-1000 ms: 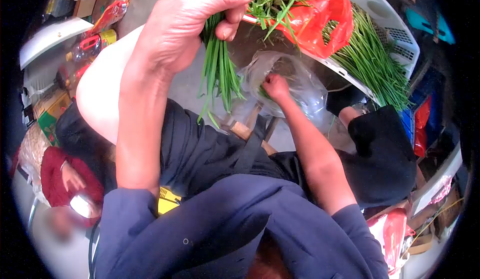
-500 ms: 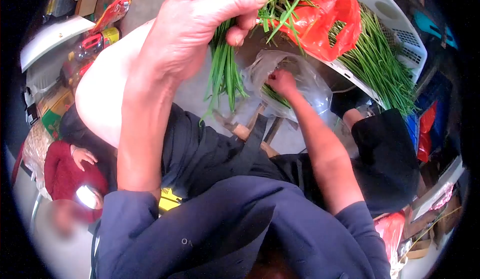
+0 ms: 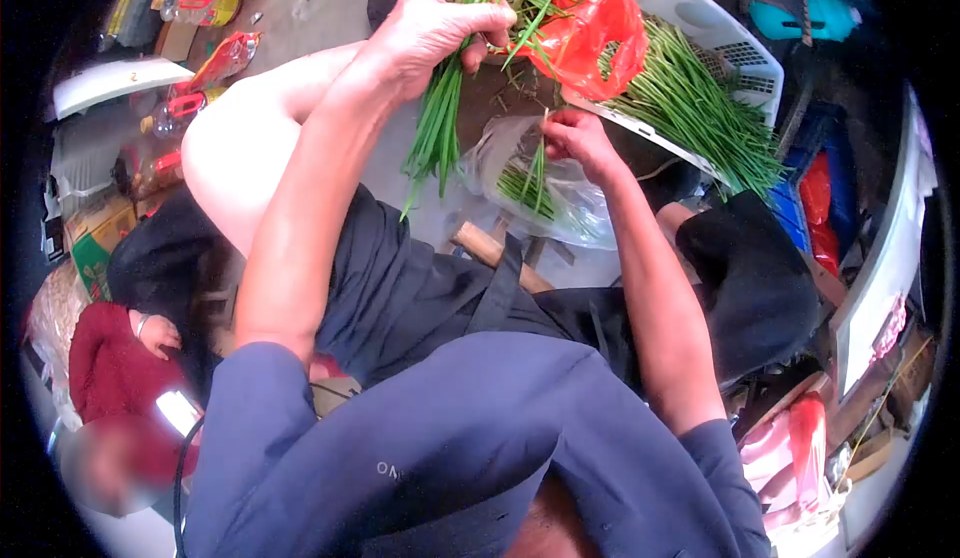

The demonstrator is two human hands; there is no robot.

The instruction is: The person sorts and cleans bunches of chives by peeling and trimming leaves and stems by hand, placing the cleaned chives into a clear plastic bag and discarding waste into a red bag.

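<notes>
My left hand (image 3: 425, 43) is closed around a bunch of green chives (image 3: 436, 138), whose ends hang down below the fist. My right hand (image 3: 582, 140) pinches a few thin chive stalks (image 3: 541, 170) over the mouth of a clear plastic bag (image 3: 595, 220). More cut green stalks (image 3: 518, 186) lie inside that bag. A red plastic bag (image 3: 605, 48) with loose bits of greens lies just beyond my hands. To its right, a white basket (image 3: 765, 76) holds a large heap of long chives (image 3: 690, 98).
A wooden bar (image 3: 490, 246) lies between my knees. At left are bottles (image 3: 198, 6), a box (image 3: 95, 248) and a seated person in a dark red sleeve (image 3: 115, 353) with a bright phone-like object (image 3: 178, 411). A blue crate (image 3: 795, 203) stands at right.
My right hand has risen from inside the clear bag, with a few stalks pinched in its fingers. My left hand still holds the bunch. The whole view has shifted.
</notes>
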